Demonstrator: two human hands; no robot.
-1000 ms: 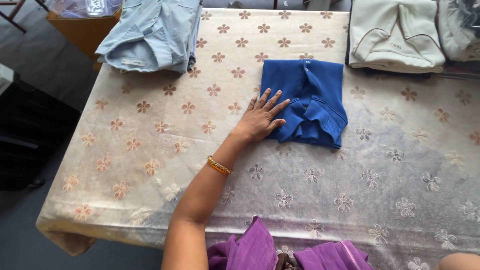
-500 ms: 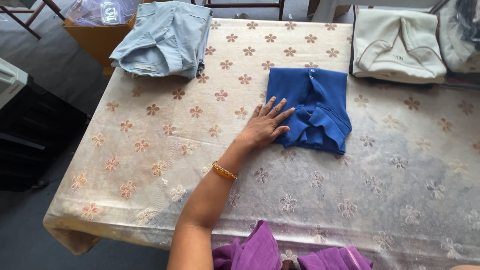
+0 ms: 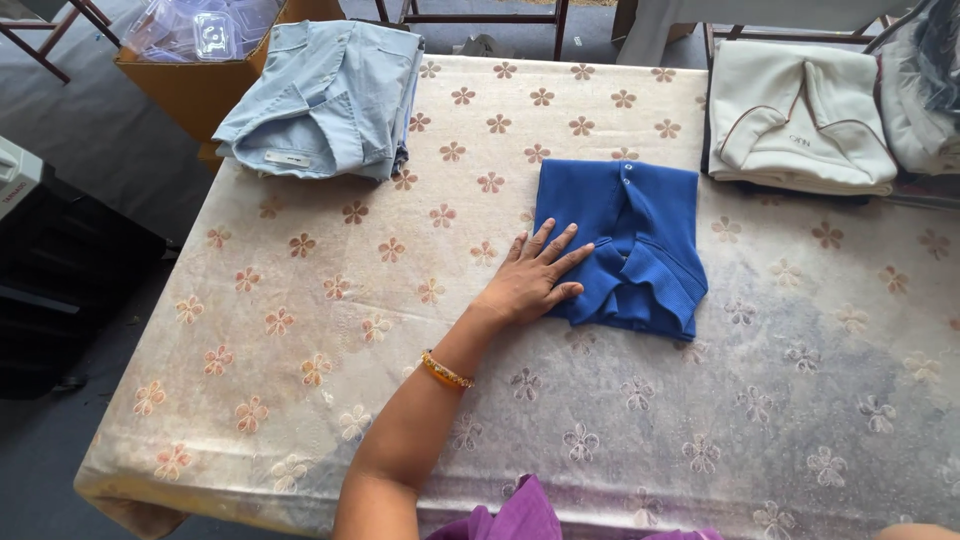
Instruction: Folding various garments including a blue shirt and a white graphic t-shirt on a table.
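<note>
My left hand (image 3: 532, 280) lies flat, palm down and fingers spread, on the left edge of a folded blue collared shirt (image 3: 630, 240) near the middle of the table. An orange bangle (image 3: 446, 371) sits on that wrist. The shirt lies with its collar and buttons up, on a pale floral tablecloth (image 3: 330, 330). My right hand is out of view; only a sliver of skin shows at the bottom right corner.
A folded light blue shirt (image 3: 325, 100) lies at the table's back left, a folded cream garment (image 3: 800, 125) at the back right. A cardboard box of clear plastic packs (image 3: 205, 45) stands beyond the left corner. A black case (image 3: 60, 270) sits on the floor at left.
My left hand stays pressed on the blue shirt's left edge. The view has shifted slightly, so the table sits lower in the frame.
</note>
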